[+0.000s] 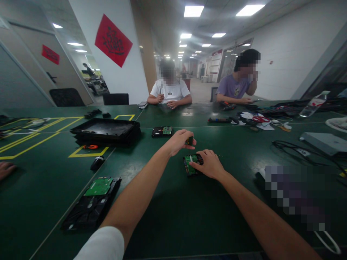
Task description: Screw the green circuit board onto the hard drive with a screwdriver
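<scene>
A long office runs back under ceiling lights, and a green desk (pixel 151 231) spans its foreground. A white pillar (pixel 132 79) with a red sign (pixel 114 40) stands beyond the desk's far side. Across the desk sit a person in white (pixel 171 89) and, to the right, a person in purple (pixel 233 87). Black trays (pixel 105 136) are stacked left of centre; a grey box (pixel 325 142) and a bottle (pixel 313 105) stand far right. At the left, a loose drive (pixel 89 207) lies board up, a mouse (pixel 97 163) just beyond it; a far drive (pixel 162 131) lies right of the trays. At the left edge shows another person's hand (pixel 7 169).

In the middle, the held drive (pixel 187 166) lies on the desk, green board up. The right hand (pixel 213 165) grips its right side, thumb on the board, fingers over the far edge. The left hand (pixel 179 141) is raised just beyond, fingers closed on a small dark piece (pixel 191 140), too small to identify.
</scene>
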Demonstrator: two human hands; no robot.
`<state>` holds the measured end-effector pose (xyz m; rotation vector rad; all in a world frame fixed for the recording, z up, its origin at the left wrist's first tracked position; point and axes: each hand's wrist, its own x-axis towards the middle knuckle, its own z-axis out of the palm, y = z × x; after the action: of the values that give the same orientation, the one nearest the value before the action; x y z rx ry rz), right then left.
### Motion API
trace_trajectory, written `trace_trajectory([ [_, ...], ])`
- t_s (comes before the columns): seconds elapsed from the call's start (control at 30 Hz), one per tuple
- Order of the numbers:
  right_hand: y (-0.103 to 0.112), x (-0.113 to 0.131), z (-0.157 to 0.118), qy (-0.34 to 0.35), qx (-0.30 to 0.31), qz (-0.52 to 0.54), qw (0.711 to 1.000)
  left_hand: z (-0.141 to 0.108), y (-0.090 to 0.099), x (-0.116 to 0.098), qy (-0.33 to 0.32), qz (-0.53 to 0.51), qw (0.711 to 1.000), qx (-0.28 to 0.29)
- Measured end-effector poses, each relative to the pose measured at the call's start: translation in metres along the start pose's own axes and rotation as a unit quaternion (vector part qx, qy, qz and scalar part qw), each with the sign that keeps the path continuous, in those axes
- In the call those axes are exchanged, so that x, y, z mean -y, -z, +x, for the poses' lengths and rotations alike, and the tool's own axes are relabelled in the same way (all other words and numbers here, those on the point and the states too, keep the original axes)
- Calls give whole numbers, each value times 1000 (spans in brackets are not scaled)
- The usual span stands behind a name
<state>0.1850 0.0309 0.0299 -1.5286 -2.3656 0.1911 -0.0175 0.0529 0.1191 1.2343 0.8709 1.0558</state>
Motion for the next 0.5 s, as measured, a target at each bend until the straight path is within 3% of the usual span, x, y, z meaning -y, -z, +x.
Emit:
trace_trajectory([
  [0.3, -2, 0, 0, -2, -6, -5, 1000, 0, 4, -2, -41, 98, 994, -7],
  [0.5, 0, 0, 0, -2, 2, -3, 1000, -1, -1, 0, 0, 34, 999, 18],
])
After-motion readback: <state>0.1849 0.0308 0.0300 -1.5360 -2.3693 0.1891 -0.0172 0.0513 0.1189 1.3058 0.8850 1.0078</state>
